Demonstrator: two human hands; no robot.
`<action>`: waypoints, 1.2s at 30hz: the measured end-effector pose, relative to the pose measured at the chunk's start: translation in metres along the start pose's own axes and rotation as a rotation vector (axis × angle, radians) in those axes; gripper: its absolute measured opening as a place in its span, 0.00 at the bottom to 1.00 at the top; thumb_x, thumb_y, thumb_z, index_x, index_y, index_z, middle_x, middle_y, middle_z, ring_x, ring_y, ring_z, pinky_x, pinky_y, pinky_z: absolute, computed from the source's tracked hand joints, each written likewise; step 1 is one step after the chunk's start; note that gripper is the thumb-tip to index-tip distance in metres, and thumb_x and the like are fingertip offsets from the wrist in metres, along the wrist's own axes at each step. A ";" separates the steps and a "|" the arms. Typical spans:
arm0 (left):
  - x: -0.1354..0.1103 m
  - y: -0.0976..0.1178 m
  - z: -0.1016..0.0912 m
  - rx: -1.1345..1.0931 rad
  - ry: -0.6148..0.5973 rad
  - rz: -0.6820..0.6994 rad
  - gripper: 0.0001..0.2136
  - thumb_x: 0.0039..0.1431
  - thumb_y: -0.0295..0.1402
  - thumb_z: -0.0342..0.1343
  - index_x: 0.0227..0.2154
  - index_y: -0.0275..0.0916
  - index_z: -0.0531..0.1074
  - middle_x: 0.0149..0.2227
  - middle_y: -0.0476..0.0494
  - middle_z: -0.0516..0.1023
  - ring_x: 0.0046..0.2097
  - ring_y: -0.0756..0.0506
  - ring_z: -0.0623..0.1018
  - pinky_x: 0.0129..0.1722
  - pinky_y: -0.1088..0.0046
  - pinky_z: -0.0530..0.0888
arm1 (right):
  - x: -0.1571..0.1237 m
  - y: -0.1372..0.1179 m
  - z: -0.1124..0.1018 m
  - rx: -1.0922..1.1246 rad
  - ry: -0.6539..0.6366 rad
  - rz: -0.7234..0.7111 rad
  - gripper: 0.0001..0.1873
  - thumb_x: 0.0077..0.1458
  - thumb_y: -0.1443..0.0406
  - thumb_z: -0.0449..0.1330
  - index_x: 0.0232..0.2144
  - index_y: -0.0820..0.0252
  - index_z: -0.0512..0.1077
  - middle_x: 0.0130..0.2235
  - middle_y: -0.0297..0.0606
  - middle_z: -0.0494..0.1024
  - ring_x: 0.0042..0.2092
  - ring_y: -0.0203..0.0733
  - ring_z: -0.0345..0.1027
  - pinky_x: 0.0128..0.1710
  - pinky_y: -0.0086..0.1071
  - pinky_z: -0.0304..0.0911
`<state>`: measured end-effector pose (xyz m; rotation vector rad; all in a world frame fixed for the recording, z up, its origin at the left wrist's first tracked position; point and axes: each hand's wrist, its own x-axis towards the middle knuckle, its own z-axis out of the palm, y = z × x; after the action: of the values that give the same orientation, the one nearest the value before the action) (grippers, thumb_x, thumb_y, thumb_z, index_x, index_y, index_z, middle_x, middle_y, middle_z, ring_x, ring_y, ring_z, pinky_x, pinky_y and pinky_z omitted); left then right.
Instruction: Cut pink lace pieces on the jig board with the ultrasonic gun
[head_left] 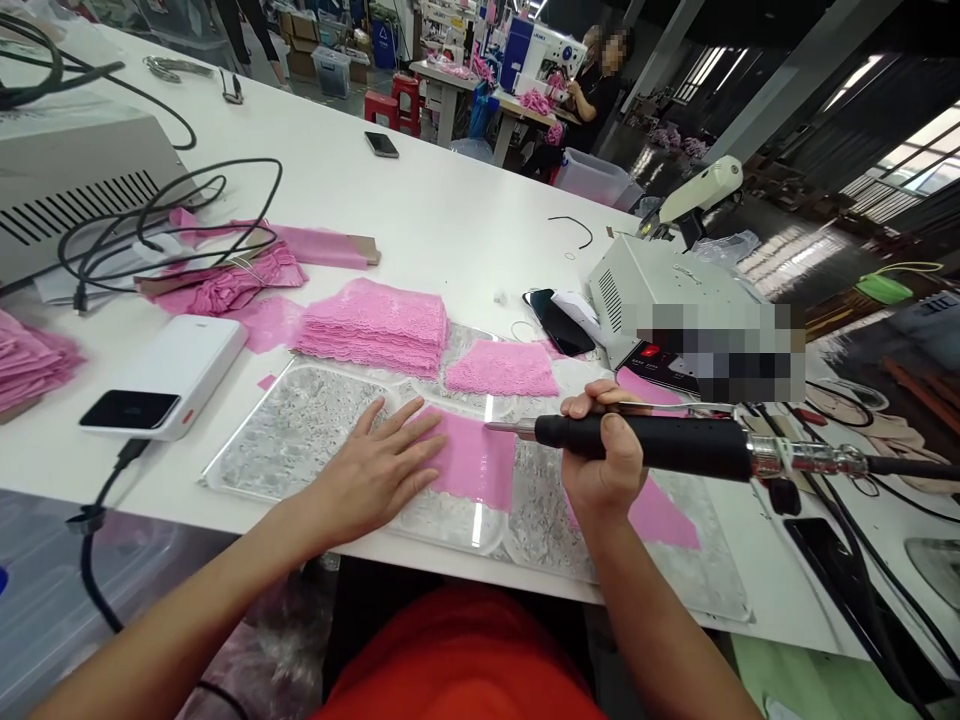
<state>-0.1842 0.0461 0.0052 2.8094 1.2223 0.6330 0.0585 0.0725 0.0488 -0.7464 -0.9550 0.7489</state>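
My left hand (379, 465) lies flat with fingers spread, pressing a pink lace piece (472, 460) onto a clear glass plate (292, 440) near the table's front edge. My right hand (604, 455) is wrapped round the black handle of a hot cutting iron (660, 440). Its metal tip points left and sits over the right edge of the pink piece. A cable runs off to the right from the handle. Another pink strip (660, 515) lies under my right wrist.
A stack of pink lace (375, 325) and a smaller pile (501, 368) lie behind the plate. A white power bank with a phone (161, 380) sits left, a grey control box (675, 310) right, cables and another grey box (75, 170) far left. A person sits at a distant sewing table.
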 end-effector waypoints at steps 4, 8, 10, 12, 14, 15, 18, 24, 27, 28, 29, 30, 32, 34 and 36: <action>-0.002 -0.001 0.001 -0.002 0.009 -0.013 0.17 0.70 0.36 0.45 0.56 0.41 0.69 0.62 0.42 0.68 0.66 0.36 0.61 0.65 0.44 0.52 | 0.000 0.002 0.000 0.001 -0.011 0.001 0.05 0.47 0.63 0.60 0.30 0.57 0.69 0.36 0.32 0.67 0.30 0.32 0.63 0.36 0.35 0.66; -0.004 -0.001 0.002 0.000 0.012 -0.025 0.16 0.69 0.36 0.47 0.56 0.42 0.69 0.62 0.41 0.68 0.66 0.36 0.61 0.65 0.45 0.50 | 0.000 0.003 0.000 -0.015 -0.014 -0.001 0.05 0.47 0.63 0.60 0.29 0.56 0.69 0.36 0.31 0.67 0.30 0.32 0.63 0.36 0.35 0.66; -0.004 0.000 0.002 0.006 0.017 -0.029 0.16 0.69 0.36 0.47 0.56 0.42 0.70 0.61 0.41 0.69 0.66 0.35 0.62 0.65 0.45 0.50 | 0.000 0.003 0.000 -0.016 -0.020 -0.006 0.04 0.47 0.63 0.60 0.28 0.56 0.68 0.35 0.31 0.68 0.30 0.32 0.64 0.35 0.35 0.66; -0.003 0.001 0.002 0.012 0.019 -0.030 0.16 0.69 0.36 0.47 0.55 0.41 0.70 0.61 0.41 0.69 0.66 0.35 0.62 0.65 0.44 0.50 | 0.000 0.003 0.000 -0.018 -0.023 -0.015 0.04 0.48 0.64 0.60 0.27 0.57 0.68 0.34 0.31 0.68 0.30 0.32 0.64 0.36 0.36 0.65; -0.003 0.002 0.001 0.019 0.018 -0.031 0.16 0.69 0.37 0.47 0.55 0.41 0.70 0.61 0.41 0.69 0.65 0.35 0.62 0.65 0.44 0.51 | 0.000 0.002 -0.001 -0.017 -0.024 -0.015 0.03 0.48 0.64 0.60 0.28 0.57 0.69 0.34 0.31 0.68 0.30 0.32 0.64 0.36 0.35 0.65; -0.003 0.003 0.001 0.024 0.019 -0.032 0.16 0.69 0.37 0.47 0.55 0.41 0.70 0.61 0.41 0.69 0.65 0.35 0.62 0.65 0.43 0.51 | 0.001 0.001 0.000 -0.015 -0.025 -0.006 0.03 0.48 0.65 0.60 0.28 0.57 0.69 0.35 0.31 0.68 0.30 0.32 0.64 0.36 0.35 0.65; -0.007 0.004 -0.003 0.032 0.039 -0.045 0.16 0.69 0.37 0.47 0.55 0.41 0.70 0.60 0.41 0.70 0.66 0.36 0.62 0.66 0.45 0.49 | 0.002 0.000 0.002 0.005 -0.032 0.026 0.04 0.48 0.64 0.60 0.30 0.57 0.70 0.36 0.31 0.68 0.31 0.31 0.64 0.37 0.34 0.65; -0.024 -0.001 -0.010 0.022 0.081 -0.058 0.15 0.69 0.35 0.47 0.54 0.41 0.71 0.60 0.43 0.71 0.66 0.37 0.62 0.67 0.49 0.47 | 0.002 0.005 0.019 -0.014 -0.083 0.013 0.06 0.47 0.62 0.61 0.30 0.56 0.69 0.36 0.31 0.68 0.31 0.32 0.65 0.37 0.35 0.65; -0.031 -0.002 -0.011 0.021 0.092 -0.040 0.15 0.69 0.34 0.47 0.55 0.41 0.71 0.60 0.44 0.70 0.66 0.38 0.62 0.67 0.51 0.48 | 0.000 0.009 0.025 -0.027 -0.101 0.017 0.06 0.48 0.63 0.61 0.30 0.56 0.69 0.36 0.32 0.68 0.31 0.33 0.65 0.37 0.36 0.65; -0.033 -0.002 -0.012 0.021 0.094 -0.034 0.15 0.69 0.34 0.47 0.55 0.41 0.70 0.60 0.44 0.71 0.66 0.38 0.61 0.67 0.51 0.48 | 0.000 0.010 0.026 -0.027 -0.102 0.018 0.05 0.48 0.63 0.60 0.30 0.56 0.69 0.36 0.32 0.68 0.31 0.33 0.65 0.37 0.36 0.65; -0.034 -0.002 -0.012 0.019 0.097 -0.029 0.15 0.69 0.34 0.47 0.55 0.41 0.70 0.60 0.44 0.71 0.66 0.39 0.61 0.67 0.52 0.48 | -0.001 0.010 0.026 -0.026 -0.102 0.017 0.05 0.48 0.63 0.60 0.30 0.56 0.69 0.36 0.32 0.68 0.31 0.33 0.65 0.37 0.36 0.65; -0.035 -0.002 -0.013 0.017 0.101 -0.025 0.15 0.69 0.34 0.47 0.55 0.41 0.70 0.60 0.45 0.71 0.67 0.39 0.61 0.68 0.53 0.48 | -0.001 0.011 0.026 -0.026 -0.102 0.015 0.05 0.48 0.63 0.60 0.29 0.56 0.69 0.36 0.32 0.68 0.31 0.33 0.65 0.37 0.36 0.65; -0.037 -0.002 -0.013 0.007 0.110 -0.022 0.15 0.69 0.34 0.47 0.55 0.40 0.71 0.59 0.45 0.71 0.66 0.39 0.61 0.67 0.53 0.49 | -0.001 0.011 0.024 -0.022 -0.106 0.010 0.04 0.48 0.64 0.60 0.28 0.57 0.69 0.35 0.31 0.68 0.31 0.33 0.65 0.37 0.36 0.65; -0.039 -0.001 -0.014 -0.010 0.112 -0.028 0.15 0.69 0.34 0.48 0.54 0.40 0.71 0.59 0.44 0.72 0.66 0.39 0.61 0.67 0.52 0.50 | -0.001 0.011 0.023 -0.012 -0.112 0.009 0.03 0.48 0.65 0.60 0.28 0.57 0.69 0.35 0.31 0.68 0.31 0.33 0.65 0.37 0.35 0.65; -0.040 -0.001 -0.014 -0.024 0.108 -0.039 0.15 0.69 0.33 0.48 0.54 0.40 0.71 0.58 0.43 0.73 0.66 0.39 0.62 0.67 0.51 0.51 | 0.000 0.011 0.024 -0.001 -0.114 0.016 0.02 0.48 0.65 0.60 0.27 0.57 0.70 0.34 0.31 0.69 0.31 0.33 0.65 0.37 0.35 0.65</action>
<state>-0.2140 0.0166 0.0039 2.7572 1.2732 0.8010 0.0347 0.0834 0.0485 -0.7191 -1.0534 0.8111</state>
